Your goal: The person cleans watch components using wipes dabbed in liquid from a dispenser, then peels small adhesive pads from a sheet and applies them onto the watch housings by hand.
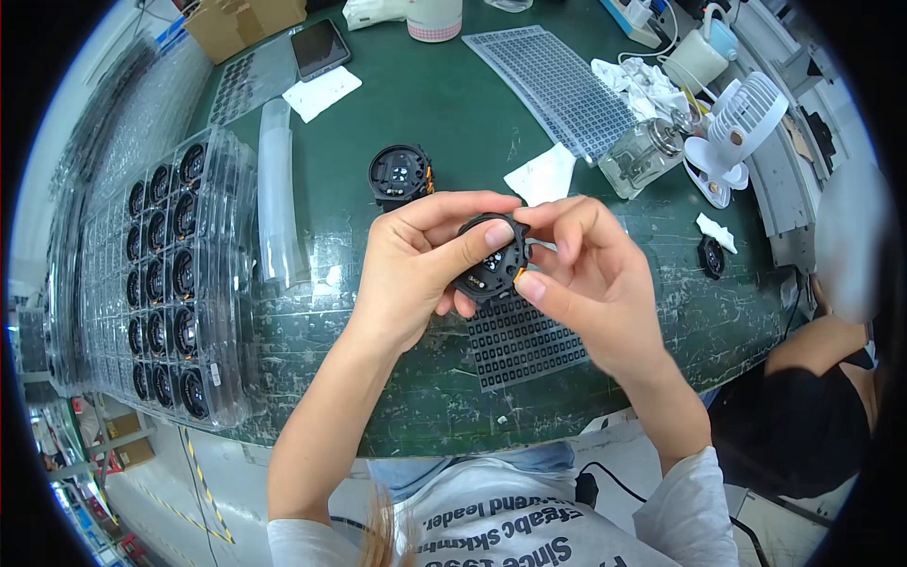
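A round black watch case (490,268) with an orange side part is held up over the green table. My left hand (416,255) grips it, the thumb across its face and fingers beneath. At its right edge, the thumb and a fingertip of my right hand (600,283) press near the orange part. Below the case lies a sheet of small dark rectangular pieces (529,350). Another black watch case (400,174) with orange on its side rests on the table beyond my left hand.
Clear trays of black cases (161,283) stand at the left. At the back are a phone (320,49), a sheet (553,85) and tissue. A glass bottle (642,159) and white fan (746,113) stand right, near a black part (711,257) and another person's arm (817,345).
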The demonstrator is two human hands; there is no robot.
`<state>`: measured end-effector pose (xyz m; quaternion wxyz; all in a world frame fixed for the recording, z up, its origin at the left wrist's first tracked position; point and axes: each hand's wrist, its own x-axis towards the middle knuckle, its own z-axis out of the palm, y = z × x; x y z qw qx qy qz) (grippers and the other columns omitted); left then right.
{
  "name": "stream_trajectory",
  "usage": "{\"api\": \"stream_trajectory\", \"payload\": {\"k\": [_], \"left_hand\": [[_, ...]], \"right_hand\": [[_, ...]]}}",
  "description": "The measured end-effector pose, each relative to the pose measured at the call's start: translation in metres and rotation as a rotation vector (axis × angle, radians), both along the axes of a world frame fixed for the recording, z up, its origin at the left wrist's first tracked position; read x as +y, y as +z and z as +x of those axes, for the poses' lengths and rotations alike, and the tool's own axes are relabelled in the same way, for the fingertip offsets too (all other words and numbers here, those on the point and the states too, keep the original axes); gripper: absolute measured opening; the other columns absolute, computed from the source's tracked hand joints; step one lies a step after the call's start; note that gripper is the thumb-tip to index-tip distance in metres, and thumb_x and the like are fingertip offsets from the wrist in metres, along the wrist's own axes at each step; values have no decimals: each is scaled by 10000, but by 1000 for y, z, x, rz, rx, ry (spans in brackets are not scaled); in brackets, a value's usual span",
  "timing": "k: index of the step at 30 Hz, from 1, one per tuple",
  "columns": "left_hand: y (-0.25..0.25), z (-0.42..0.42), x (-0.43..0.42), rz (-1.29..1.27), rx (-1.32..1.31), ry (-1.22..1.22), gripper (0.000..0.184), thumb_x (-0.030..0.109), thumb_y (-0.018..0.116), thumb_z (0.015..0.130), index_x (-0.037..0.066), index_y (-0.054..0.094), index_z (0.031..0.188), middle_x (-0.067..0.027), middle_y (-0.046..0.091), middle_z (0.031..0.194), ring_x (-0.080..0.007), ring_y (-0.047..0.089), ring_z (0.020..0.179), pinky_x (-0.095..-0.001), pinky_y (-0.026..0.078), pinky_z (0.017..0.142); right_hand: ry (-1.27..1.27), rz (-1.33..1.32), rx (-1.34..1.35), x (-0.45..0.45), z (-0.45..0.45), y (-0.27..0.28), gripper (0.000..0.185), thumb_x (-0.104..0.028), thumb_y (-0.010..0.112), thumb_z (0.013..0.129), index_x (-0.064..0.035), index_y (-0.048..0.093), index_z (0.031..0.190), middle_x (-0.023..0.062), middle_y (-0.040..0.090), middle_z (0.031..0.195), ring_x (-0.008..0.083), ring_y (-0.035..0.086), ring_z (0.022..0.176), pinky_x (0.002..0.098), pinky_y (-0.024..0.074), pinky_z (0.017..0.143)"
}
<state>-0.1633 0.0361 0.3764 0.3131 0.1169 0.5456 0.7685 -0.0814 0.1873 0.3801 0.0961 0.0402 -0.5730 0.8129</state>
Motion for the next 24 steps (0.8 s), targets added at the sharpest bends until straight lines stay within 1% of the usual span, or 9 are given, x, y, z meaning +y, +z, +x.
{"api": "stream_trajectory", "payload": {"k": [4,7,9,11,15,18,19,21,24], "left_hand": [[0,2,7,17,-40,-28,238,145,636,881,26,621,1087,-78,675,778,-22,505,416,-136,328,300],[-2,1,8,52,-70,-32,251,178,620,899,44,606,1111,-70,653,748,-19,482,410,-129,306,305],[-3,-2,6,94,-72,22,226,154,630,893,32,621,1083,-25,643,752,-24,477,407,-138,296,327],[-4,-3,3,94,-64,24,228,155,623,898,34,615,1091,-27,636,753,-21,462,415,-140,297,334],[-1,-1,2,51,-40,46,221,167,618,901,50,616,1089,-42,639,760,-17,456,425,-140,308,339],[0,-1,1,13,-57,90,217,177,614,905,51,610,1081,-51,639,750,-24,453,419,-145,316,343],[0,-1,1,27,-51,81,217,177,614,905,51,610,1081,-51,639,750,-24,453,419,-145,316,343],[-4,-1,2,4,-45,107,218,180,611,908,47,607,1080,-53,639,745,-27,453,417,-147,317,346],[-4,0,3,2,-65,97,219,182,612,907,40,607,1074,-56,639,745,-29,452,422,-150,316,353]], "right_hand": [[-115,209,-57,29,-13,13,222,-14,613,854,-13,463,1017,110,604,961,153,598,883,304,501,820],[-417,812,-110,45,-25,6,259,-120,646,859,-19,563,1082,85,604,998,129,604,814,271,488,746],[-505,1286,27,53,-31,-14,299,-164,675,829,-40,599,1090,83,590,1019,181,607,832,281,484,731],[-435,1435,35,57,-32,-32,272,-179,695,786,-31,603,994,110,581,994,283,572,928,361,469,777],[-455,1461,75,57,-31,-19,156,-140,651,828,-33,557,892,109,606,872,306,591,852,374,466,710],[-728,1047,100,64,-26,1,159,-185,536,945,-29,504,954,126,573,660,238,541,523,311,423,524],[-862,988,65,69,-21,14,144,-180,501,961,-37,518,974,96,547,641,151,504,543,288,404,535],[-1034,986,103,94,-18,21,157,-134,464,967,-50,556,1062,88,554,677,115,480,583,272,396,556],[-1141,1169,126,126,-20,14,255,-65,439,952,-93,580,1162,106,590,751,161,523,621,291,415,597]]}}
